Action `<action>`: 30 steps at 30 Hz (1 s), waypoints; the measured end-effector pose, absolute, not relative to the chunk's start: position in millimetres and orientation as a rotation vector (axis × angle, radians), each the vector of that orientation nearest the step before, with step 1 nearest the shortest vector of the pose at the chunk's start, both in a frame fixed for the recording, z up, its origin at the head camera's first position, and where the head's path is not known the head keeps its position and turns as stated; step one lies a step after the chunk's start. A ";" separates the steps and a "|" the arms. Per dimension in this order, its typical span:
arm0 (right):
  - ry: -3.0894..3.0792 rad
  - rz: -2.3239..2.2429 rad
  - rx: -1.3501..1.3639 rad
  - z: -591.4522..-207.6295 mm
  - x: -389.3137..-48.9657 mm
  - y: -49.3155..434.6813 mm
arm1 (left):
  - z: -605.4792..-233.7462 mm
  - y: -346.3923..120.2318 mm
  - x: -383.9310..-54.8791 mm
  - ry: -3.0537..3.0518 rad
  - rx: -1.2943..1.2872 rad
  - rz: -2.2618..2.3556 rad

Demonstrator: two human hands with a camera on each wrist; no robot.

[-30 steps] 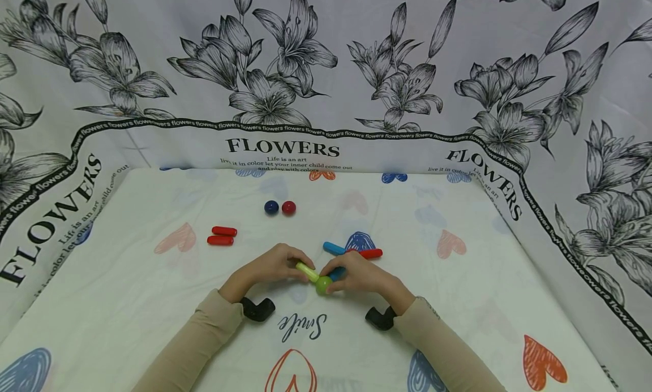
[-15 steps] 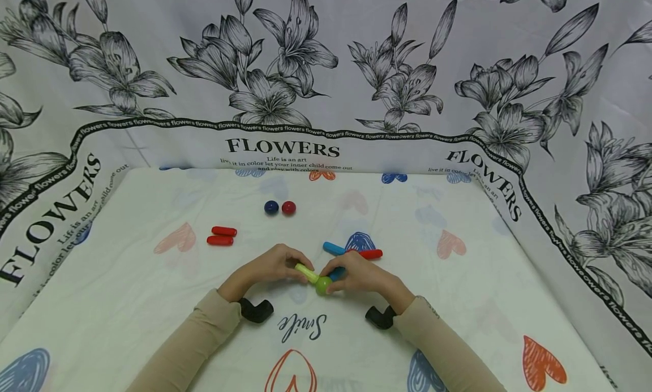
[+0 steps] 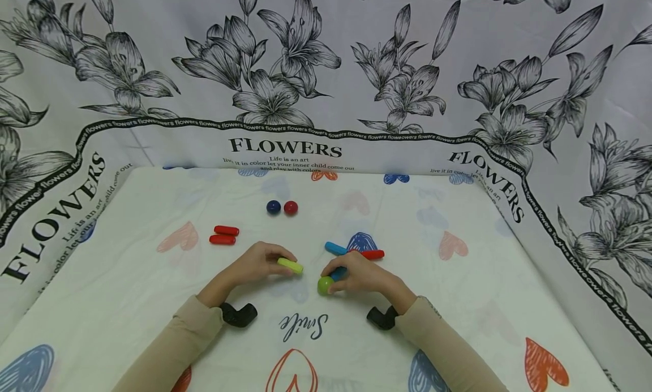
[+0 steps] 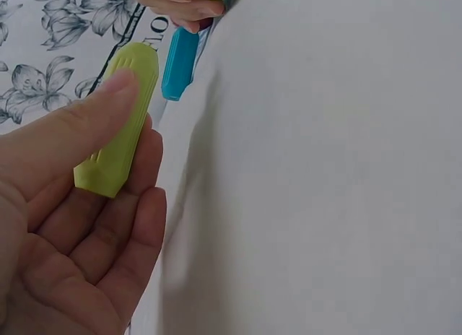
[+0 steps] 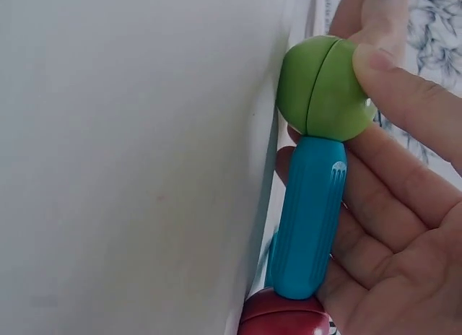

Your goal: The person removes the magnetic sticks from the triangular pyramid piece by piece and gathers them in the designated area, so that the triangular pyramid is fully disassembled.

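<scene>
My left hand (image 3: 262, 263) pinches a yellow-green ribbed toy rod (image 4: 119, 125) between thumb and fingers. The rod is apart from the green ball (image 5: 325, 88), a little to its left in the head view. My right hand (image 3: 361, 274) holds this ball, thumb on one side and fingers behind. A blue rod (image 5: 309, 219) runs from the green ball to a red ball (image 5: 285, 313), which the right hand mostly hides in the head view. Another blue rod (image 3: 335, 248) and a red rod (image 3: 373, 254) stick out beyond that hand.
Two loose red rods (image 3: 222, 240) lie at the left. Farther back sit a dark blue ball (image 3: 273, 207) and a red ball (image 3: 291, 207), side by side. A patterned cloth covers the table, and a flower-printed curtain (image 3: 285, 98) stands behind.
My left hand has moved left with the yellow-green rod, whose end was at the green ball before. The right hand has stayed at the green ball.
</scene>
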State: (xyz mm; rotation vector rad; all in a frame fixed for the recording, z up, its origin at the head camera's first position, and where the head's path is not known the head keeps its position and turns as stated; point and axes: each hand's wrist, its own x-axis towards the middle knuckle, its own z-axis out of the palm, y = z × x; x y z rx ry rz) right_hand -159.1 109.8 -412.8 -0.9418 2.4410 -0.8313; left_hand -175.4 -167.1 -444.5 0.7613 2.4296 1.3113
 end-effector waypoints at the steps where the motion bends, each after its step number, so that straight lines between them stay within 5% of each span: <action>1: 2.441 -0.831 -0.947 -412.7 -158.9 109.6 | -444.5 -168.8 -174.9 2.431 0.749 1.323; 30: 2.559 -0.942 -0.761 -417.1 -161.8 86.7 | -438.3 -207.9 -159.1 2.684 0.486 1.385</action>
